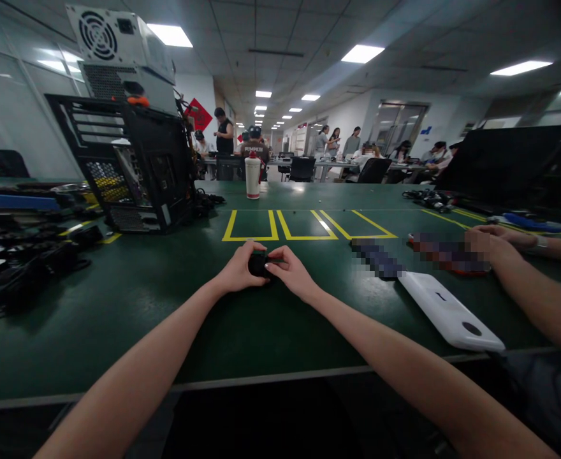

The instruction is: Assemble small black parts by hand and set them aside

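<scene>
A small dark object [258, 263] sits between my two hands, low over the green table [261, 331]; its kind is too dark to make out. My left hand [240, 268] curls around its left side, thumb below and fingers above. On the other side my right hand [290, 271] pinches at its right edge with thumb and forefinger. Whether a separate small part lies in that pinch is hidden. Yellow tape outlines [304, 237] mark the table just beyond my hands.
At left stand an open black computer case [141, 166] with power supplies [118, 38] on top and piled cables [46, 268]. A bottle [252, 178] stands at the back. On the right lie a white power bank [452, 309], a blurred-out phone [378, 258] and another person's hands [500, 245].
</scene>
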`<state>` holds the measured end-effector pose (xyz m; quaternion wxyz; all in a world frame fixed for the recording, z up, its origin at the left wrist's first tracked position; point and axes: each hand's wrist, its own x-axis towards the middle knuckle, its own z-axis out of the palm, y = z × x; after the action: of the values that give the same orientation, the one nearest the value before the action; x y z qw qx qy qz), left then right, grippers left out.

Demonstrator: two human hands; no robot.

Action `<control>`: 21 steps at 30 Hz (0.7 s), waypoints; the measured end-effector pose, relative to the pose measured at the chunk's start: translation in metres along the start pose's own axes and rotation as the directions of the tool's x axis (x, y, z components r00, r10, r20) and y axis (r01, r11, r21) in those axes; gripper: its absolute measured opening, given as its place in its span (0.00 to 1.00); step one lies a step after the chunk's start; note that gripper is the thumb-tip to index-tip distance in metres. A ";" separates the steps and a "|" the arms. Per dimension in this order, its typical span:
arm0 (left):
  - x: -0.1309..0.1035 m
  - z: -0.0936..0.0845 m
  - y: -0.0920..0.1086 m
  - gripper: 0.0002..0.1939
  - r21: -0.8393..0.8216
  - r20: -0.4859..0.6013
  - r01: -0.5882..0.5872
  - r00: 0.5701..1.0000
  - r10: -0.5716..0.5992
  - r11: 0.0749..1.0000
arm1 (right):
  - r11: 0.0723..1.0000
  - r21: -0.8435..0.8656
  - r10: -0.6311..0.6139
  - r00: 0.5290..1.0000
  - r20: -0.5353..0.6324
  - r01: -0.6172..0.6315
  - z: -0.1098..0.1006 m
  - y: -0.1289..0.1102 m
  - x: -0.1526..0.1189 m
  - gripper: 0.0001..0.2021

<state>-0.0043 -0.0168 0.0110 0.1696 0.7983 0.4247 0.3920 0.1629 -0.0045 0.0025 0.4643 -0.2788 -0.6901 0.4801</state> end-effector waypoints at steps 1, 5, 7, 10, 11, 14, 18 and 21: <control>0.000 0.000 0.000 0.30 -0.001 -0.001 -0.005 1.000 0.005 1.000 | 1.000 0.002 0.010 1.000 0.005 -0.010 0.000 0.000 0.000 0.13; 0.000 0.000 0.000 0.30 0.004 -0.001 -0.011 1.000 0.011 1.000 | 0.999 -0.003 0.050 0.997 0.061 -0.050 -0.001 -0.002 0.000 0.15; 0.000 0.000 0.000 0.30 0.009 -0.005 -0.013 1.000 0.013 1.000 | 0.999 -0.004 0.040 0.997 0.071 -0.040 -0.002 -0.003 -0.002 0.15; 0.000 -0.001 0.000 0.30 0.009 -0.006 -0.009 1.000 0.009 1.000 | 1.000 -0.007 0.019 0.999 0.045 -0.019 -0.001 -0.004 -0.003 0.14; 0.000 -0.001 0.000 0.30 0.007 -0.008 -0.006 1.000 0.006 1.000 | 1.000 -0.015 0.017 0.999 0.037 -0.016 -0.001 -0.005 -0.004 0.13; 0.000 0.000 -0.001 0.31 -0.001 -0.013 -0.003 1.000 0.003 1.000 | 0.999 -0.044 0.021 0.999 0.026 -0.020 0.000 -0.005 -0.003 0.10; -0.001 0.000 -0.001 0.31 0.009 -0.013 -0.021 1.000 0.021 1.000 | 0.997 -0.053 0.060 0.998 0.010 -0.060 -0.001 -0.001 0.000 0.13; -0.001 -0.001 0.000 0.31 0.034 -0.013 -0.027 1.000 0.028 0.999 | 0.996 -0.019 0.086 0.995 0.044 -0.085 -0.003 0.002 0.002 0.15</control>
<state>-0.0052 -0.0171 0.0107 0.1479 0.8042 0.4214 0.3923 0.1644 -0.0013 0.0013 0.4254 -0.3012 -0.6917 0.4998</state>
